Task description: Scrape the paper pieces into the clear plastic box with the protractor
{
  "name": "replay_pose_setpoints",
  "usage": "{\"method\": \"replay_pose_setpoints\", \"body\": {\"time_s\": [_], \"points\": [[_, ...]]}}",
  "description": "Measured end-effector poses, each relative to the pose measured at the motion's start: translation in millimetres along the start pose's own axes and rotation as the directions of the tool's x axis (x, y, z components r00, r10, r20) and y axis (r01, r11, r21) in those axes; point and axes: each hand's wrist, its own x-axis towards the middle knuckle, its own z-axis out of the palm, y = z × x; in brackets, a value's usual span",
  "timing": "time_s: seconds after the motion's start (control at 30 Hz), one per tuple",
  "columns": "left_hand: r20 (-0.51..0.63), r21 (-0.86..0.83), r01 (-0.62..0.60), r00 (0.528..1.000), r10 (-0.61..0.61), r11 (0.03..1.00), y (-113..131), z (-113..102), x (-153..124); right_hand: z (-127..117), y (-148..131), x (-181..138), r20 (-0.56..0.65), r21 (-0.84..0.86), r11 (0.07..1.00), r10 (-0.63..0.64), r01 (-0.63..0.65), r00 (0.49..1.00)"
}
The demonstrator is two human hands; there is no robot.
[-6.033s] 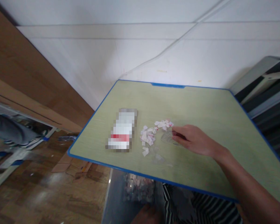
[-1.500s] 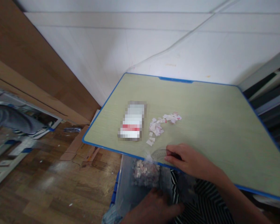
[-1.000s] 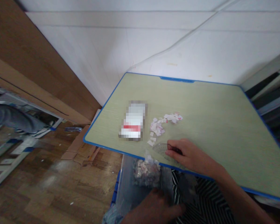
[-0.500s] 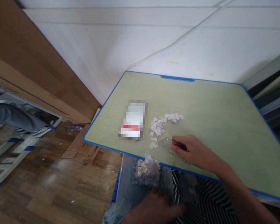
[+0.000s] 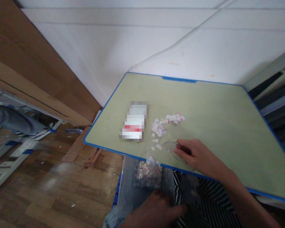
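Note:
My right hand (image 5: 196, 155) rests on the green desk (image 5: 216, 120) near its front edge, fingers pinched on a clear plastic semicircular piece (image 5: 169, 146) lying flat on the top. Just left of that piece lie two loose paper scraps (image 5: 156, 147). More white and pink scraps (image 5: 159, 128) sit in a small heap beyond, with another cluster (image 5: 174, 118) behind it. My left hand (image 5: 154, 211) is below the desk edge, gripping a clear plastic bag (image 5: 133, 193) that holds a clump of scraps (image 5: 148, 169).
A white and red packet (image 5: 133, 122) lies on the desk left of the scraps. A white wall stands behind the desk and a wooden panel (image 5: 26, 63) to the left. Striped fabric (image 5: 204, 205) is under the desk. Cardboard lies on the wooden floor (image 5: 49, 190).
My right hand drew the clear piece to the desk's front edge above the bag, then slid it back onto the desk toward the scraps. The left hand stayed on the bag.

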Motion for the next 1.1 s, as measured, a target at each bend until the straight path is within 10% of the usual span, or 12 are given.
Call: {"method": "replay_pose_setpoints", "body": {"time_s": [1.1], "points": [[0.001, 0.008, -0.022, 1.000, 0.022, 1.000, 1.2, -1.4, -0.7, 7.1, -9.2, 15.7, 0.068, -0.051, 0.999, -0.006, 0.009, 0.998]]}}
